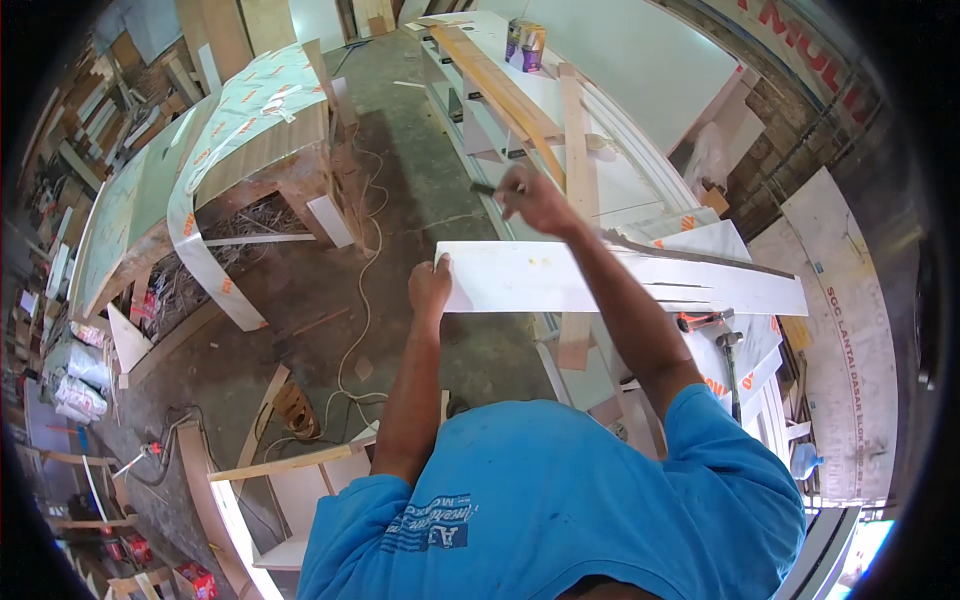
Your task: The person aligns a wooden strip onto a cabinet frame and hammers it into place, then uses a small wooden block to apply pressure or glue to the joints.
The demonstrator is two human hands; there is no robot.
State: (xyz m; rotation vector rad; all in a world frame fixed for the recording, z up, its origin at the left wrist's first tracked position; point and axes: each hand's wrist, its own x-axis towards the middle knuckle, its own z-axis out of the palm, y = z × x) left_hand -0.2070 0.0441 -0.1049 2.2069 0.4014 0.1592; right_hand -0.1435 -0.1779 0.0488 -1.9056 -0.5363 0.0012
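My left hand (430, 288) is closed on the left end of a long white board (510, 275), with the thumb at its top corner. The board stretches to the right across a white workpiece on the bench and passes beneath my right forearm. Above and beyond the board, my right hand (538, 200) is closed around a short dark object (483, 188) that pokes out to the left; its kind is too small to make out. A hammer (733, 370) and an orange-and-black tool (704, 320) lie near the board's right half.
A wooden plank (577, 180) crosses the white cabinet frame ahead, where a can (525, 45) stands. On the left is a large bench (270, 140) draped with printed sheeting. A pale cable (368, 300) runs over the concrete floor, near a brown object (296, 410). A white panel (840, 340) leans at right.
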